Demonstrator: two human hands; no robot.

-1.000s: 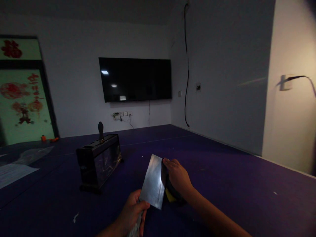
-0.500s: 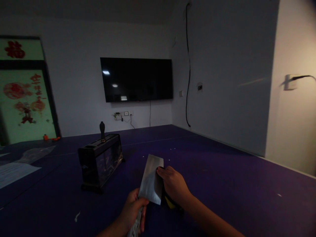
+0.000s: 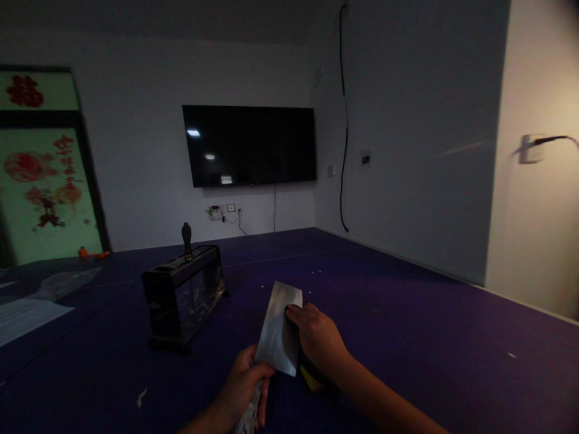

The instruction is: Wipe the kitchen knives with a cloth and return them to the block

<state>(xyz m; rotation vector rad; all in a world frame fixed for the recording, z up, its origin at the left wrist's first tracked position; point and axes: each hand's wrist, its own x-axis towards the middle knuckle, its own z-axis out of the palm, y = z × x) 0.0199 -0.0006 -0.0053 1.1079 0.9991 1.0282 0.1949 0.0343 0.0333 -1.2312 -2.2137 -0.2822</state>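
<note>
A cleaver (image 3: 279,328) with a broad, flat metal blade points away from me above the purple surface. My left hand (image 3: 242,386) is closed round its handle, with the thumb at the base of the blade. My right hand (image 3: 319,340) is closed at the blade's right edge, fingertips over the blade's face. Under this hand shows part of a black-and-yellow tool (image 3: 311,378); most of it is hidden, so its kind is unclear.
A black case with clear sides (image 3: 183,295) stands left of the cleaver, a dark vase-shaped object (image 3: 187,240) on top. Paper (image 3: 34,316) and clear plastic film (image 3: 67,281) lie far left. White scraps dot the purple surface (image 3: 429,337). A television (image 3: 251,146) hangs behind.
The cleaver's blade has shifted slightly to the right, its far end showing further past my right fingertips. Both hands keep their grip and have hardly moved.
</note>
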